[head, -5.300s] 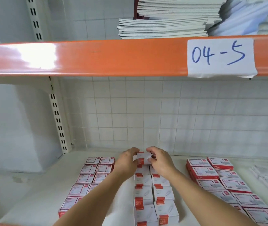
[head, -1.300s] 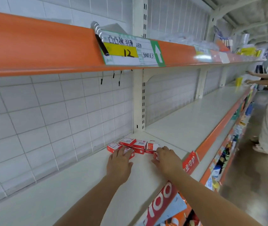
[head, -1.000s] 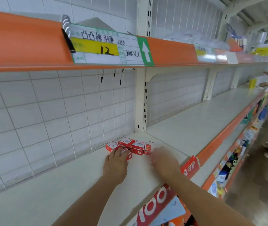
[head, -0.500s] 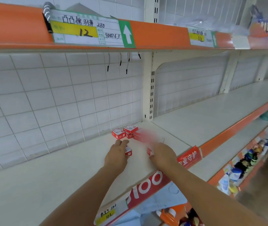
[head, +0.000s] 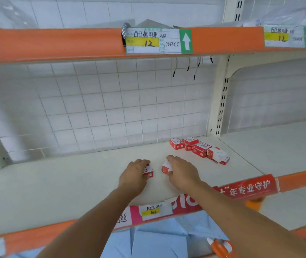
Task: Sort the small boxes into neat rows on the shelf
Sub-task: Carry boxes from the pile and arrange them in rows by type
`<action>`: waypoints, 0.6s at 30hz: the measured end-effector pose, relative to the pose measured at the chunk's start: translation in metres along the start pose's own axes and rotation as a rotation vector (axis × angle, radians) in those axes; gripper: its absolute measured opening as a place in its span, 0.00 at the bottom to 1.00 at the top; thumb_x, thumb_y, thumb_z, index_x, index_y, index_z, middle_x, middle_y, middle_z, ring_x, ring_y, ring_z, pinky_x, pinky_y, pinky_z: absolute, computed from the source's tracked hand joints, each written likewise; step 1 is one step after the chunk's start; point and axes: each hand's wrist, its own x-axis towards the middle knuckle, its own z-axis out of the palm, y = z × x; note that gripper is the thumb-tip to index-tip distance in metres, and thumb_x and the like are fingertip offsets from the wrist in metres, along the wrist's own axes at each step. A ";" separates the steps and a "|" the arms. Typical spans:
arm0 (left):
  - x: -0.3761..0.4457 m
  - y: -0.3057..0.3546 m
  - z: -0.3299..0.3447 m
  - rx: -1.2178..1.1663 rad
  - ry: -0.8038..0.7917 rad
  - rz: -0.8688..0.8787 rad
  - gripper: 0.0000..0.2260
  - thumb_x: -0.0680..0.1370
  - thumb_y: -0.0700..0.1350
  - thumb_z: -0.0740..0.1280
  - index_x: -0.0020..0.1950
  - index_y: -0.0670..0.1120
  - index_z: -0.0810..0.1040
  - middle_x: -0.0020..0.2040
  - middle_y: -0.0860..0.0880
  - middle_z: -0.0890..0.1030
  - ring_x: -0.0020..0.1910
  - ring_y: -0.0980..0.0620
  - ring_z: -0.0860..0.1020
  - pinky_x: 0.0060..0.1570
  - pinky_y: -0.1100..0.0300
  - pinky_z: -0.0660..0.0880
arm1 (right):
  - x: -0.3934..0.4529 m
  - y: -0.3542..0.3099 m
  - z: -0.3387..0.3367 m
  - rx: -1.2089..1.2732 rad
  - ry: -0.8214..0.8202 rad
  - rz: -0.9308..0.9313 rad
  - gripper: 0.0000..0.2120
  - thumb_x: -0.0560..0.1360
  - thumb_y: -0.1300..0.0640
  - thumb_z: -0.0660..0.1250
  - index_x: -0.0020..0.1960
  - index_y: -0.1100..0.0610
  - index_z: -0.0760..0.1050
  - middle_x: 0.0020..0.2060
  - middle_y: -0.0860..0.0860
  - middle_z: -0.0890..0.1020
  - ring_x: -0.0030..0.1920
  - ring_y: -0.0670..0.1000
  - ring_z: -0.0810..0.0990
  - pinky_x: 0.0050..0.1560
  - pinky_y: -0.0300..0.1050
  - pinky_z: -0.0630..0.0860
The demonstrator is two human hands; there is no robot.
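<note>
Both hands pulled 2 boxes off the pile (head: 199, 150): left hand (head: 134, 176) fingers curled on one box (head: 148, 171), right hand (head: 183, 173) gripping another box (head: 166, 168); new row starting on shelf (head: 55, 183).

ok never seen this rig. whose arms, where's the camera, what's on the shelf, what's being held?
No robot here: a person's two bare arms, filmed by one wide-angle camera worn on the head, looking forward and down. The left hand grips a small red and white box on the white shelf. The right hand grips another box beside it. A loose cluster of the same boxes lies further back to the right, not yet in rows. A handwritten price tag hangs on the orange shelf edge above.
</note>
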 end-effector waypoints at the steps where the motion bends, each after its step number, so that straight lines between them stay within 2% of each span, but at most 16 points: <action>1: -0.007 -0.007 -0.007 0.014 0.014 -0.021 0.19 0.79 0.45 0.63 0.70 0.51 0.68 0.66 0.53 0.72 0.63 0.51 0.70 0.57 0.56 0.71 | 0.000 -0.009 0.002 0.000 -0.006 -0.035 0.22 0.78 0.58 0.63 0.70 0.54 0.63 0.62 0.52 0.75 0.59 0.55 0.76 0.52 0.47 0.73; 9: -0.066 -0.066 -0.061 0.055 0.122 -0.185 0.20 0.78 0.43 0.64 0.70 0.50 0.69 0.65 0.53 0.72 0.62 0.50 0.69 0.56 0.55 0.72 | -0.008 -0.090 0.021 0.052 -0.038 -0.244 0.22 0.77 0.58 0.63 0.69 0.54 0.64 0.62 0.51 0.74 0.58 0.54 0.75 0.49 0.46 0.72; 12: -0.095 -0.091 -0.081 0.053 0.166 -0.246 0.20 0.78 0.42 0.64 0.70 0.50 0.69 0.65 0.52 0.72 0.62 0.50 0.69 0.56 0.53 0.72 | -0.016 -0.127 0.031 0.057 -0.056 -0.323 0.20 0.77 0.59 0.61 0.68 0.54 0.65 0.61 0.51 0.74 0.59 0.54 0.75 0.50 0.47 0.73; 18: -0.166 -0.146 -0.121 0.075 0.216 -0.343 0.20 0.78 0.42 0.64 0.70 0.49 0.69 0.65 0.51 0.73 0.62 0.49 0.70 0.57 0.55 0.71 | -0.043 -0.209 0.053 0.092 -0.093 -0.432 0.24 0.75 0.60 0.61 0.70 0.52 0.64 0.64 0.50 0.73 0.62 0.54 0.73 0.54 0.47 0.72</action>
